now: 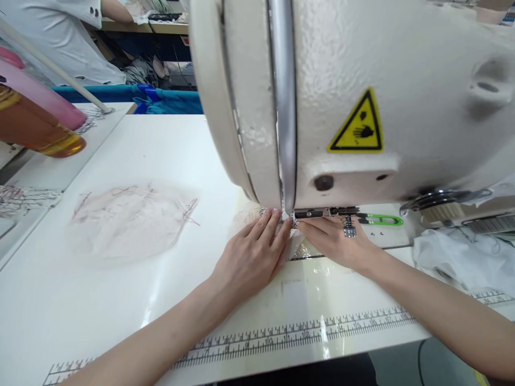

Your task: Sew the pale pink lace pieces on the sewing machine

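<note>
A cream sewing machine (pixel 341 64) stands over the table, its head reaching down between my hands. My left hand (pixel 257 244) lies flat with fingers stretched forward, pressing on a thin pale lace-edged fabric (pixel 298 244) by the needle area. Just right of the presser foot, my right hand (pixel 338 241) rests with its fingers extended toward the same fabric; the machine's attachment partly covers them. Most of the fabric is hidden under the hands and the machine head. Behind my right hand lie green-handled thread snips (pixel 382 219).
A sheer pale pink piece with loose red threads (pixel 132 222) lies on the white table at left. A printed ruler (pixel 257 341) follows the front edge. White cloth (pixel 462 260) is bunched at right. Thread cones (pixel 44 126) stand at upper left; a co-worker's white-clothed body (pixel 64 40) is beyond.
</note>
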`<state>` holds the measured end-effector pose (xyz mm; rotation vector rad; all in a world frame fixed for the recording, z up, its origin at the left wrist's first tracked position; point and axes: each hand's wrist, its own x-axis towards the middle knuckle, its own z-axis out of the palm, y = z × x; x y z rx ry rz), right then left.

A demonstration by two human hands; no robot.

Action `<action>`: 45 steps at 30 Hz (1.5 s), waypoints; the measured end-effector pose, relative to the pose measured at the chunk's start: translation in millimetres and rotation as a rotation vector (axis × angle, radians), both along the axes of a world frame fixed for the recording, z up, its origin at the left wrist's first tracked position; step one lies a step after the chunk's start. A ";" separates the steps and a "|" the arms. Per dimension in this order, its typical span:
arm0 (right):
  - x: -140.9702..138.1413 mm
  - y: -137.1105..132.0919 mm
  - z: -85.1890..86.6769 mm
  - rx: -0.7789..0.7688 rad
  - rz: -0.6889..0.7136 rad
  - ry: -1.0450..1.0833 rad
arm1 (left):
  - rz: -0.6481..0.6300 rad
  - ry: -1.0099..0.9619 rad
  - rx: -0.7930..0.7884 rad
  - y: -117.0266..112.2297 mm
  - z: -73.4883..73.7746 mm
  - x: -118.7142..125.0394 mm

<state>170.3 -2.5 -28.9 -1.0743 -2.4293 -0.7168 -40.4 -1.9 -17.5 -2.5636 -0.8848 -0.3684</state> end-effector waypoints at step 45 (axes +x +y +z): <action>-11.1 -1.1 -2.9 -0.223 0.289 0.212 | -0.233 -0.125 0.050 15.5 13.6 -17.3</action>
